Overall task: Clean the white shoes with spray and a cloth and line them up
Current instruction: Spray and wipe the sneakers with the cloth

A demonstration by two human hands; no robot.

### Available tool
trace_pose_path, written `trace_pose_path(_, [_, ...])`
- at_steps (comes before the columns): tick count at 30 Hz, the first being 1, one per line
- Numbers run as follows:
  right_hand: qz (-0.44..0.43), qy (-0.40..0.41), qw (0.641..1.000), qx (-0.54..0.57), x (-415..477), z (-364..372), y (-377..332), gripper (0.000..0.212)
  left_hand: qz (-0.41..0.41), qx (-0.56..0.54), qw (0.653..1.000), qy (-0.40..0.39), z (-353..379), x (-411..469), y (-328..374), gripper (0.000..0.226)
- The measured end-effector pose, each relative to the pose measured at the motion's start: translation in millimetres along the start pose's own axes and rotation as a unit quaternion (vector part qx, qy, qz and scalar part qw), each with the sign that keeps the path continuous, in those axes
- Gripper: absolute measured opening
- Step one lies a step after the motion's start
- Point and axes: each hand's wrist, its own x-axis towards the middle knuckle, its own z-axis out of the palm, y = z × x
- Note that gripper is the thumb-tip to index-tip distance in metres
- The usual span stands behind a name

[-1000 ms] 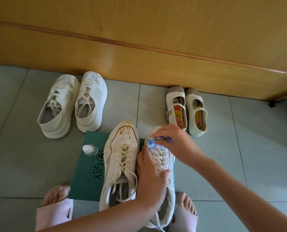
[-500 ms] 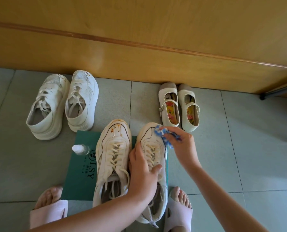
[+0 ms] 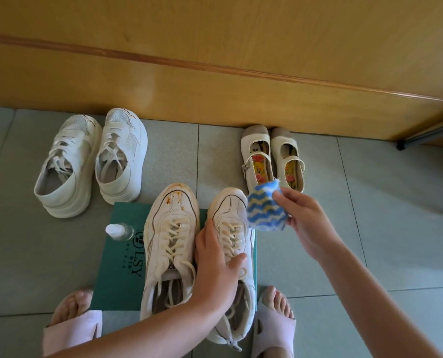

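Two white laced sneakers lie side by side on a green box lid (image 3: 123,259). The left sneaker (image 3: 168,241) has orange-brown stains on its toe. My left hand (image 3: 215,270) grips the right sneaker (image 3: 230,213) across its laces and tongue. My right hand (image 3: 303,223) pinches a blue and cream wavy-patterned cloth (image 3: 265,213), held just off the right side of that sneaker's toe. A small clear spray bottle with a white cap (image 3: 118,231) stands on the lid, left of the stained sneaker.
A pair of chunky white sneakers (image 3: 91,161) stands at the back left and a pair of cream strap shoes (image 3: 272,158) at the back right, both near the wooden wall panel (image 3: 215,86). My feet in pink slippers (image 3: 70,329) flank the lid on grey floor tiles.
My right hand has lifted the cloth off the sneaker's toe and moved it right; the cloth now hangs unfolded. My left hand has kept its hold on the right sneaker.
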Motion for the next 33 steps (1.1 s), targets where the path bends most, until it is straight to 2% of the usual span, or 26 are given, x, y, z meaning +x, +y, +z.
trace_pose_path(3, [-0.041,-0.019,0.998,-0.053,8,13,-8,0.011,0.007,0.007,1.0,0.008,-1,0,1,0.083])
trace_pose_path(5, [-0.104,0.025,0.991,-0.084,10,20,-10,0.013,0.009,0.009,1.0,0.008,-1,0,1,0.083])
trace_pose_path(8, [-0.192,0.074,0.965,-0.161,16,27,-7,0.021,0.009,0.0,1.0,0.0,-2,0,-1,0.083])
trace_pose_path(10, [-0.204,0.067,0.952,-0.22,18,32,5,0.019,0.011,-0.004,1.0,0.0,-2,0,-1,0.084])
trace_pose_path(12, [-0.225,0.045,0.923,-0.308,17,36,21,0.02,0.004,-0.002,1.0,0.002,-2,1,-1,0.084])
trace_pose_path(14, [-0.246,0.054,0.908,-0.335,15,35,34,0.023,-0.001,-0.001,1.0,0.002,-1,2,0,0.085])
trace_pose_path(18, [-0.123,0.099,0.975,-0.157,4,23,40,0.017,-0.003,-0.001,1.0,0.001,-1,1,0,0.085])
trace_pose_path(20, [-0.058,0.087,0.993,-0.059,-2,15,33,0.011,0.001,-0.008,1.0,0.0,-1,1,-1,0.084])
trace_pose_path(22, [-0.027,0.063,0.998,-0.012,-4,8,20,0.01,0.007,-0.006,1.0,0.005,0,2,-1,0.083])
trace_pose_path(28, [-0.057,0.012,0.998,0.008,0,13,-13,0.015,0.003,-0.002,1.0,-0.002,-2,0,1,0.082])
trace_pose_path(31, [-0.038,-0.02,0.999,0.009,1,17,-17,0.014,0.004,0.0,1.0,-0.002,-2,1,0,0.082])
trace_pose_path(33, [-0.007,-0.045,0.998,-0.031,1,20,-14,0.016,0.01,-0.005,1.0,-0.003,-1,2,-2,0.082])
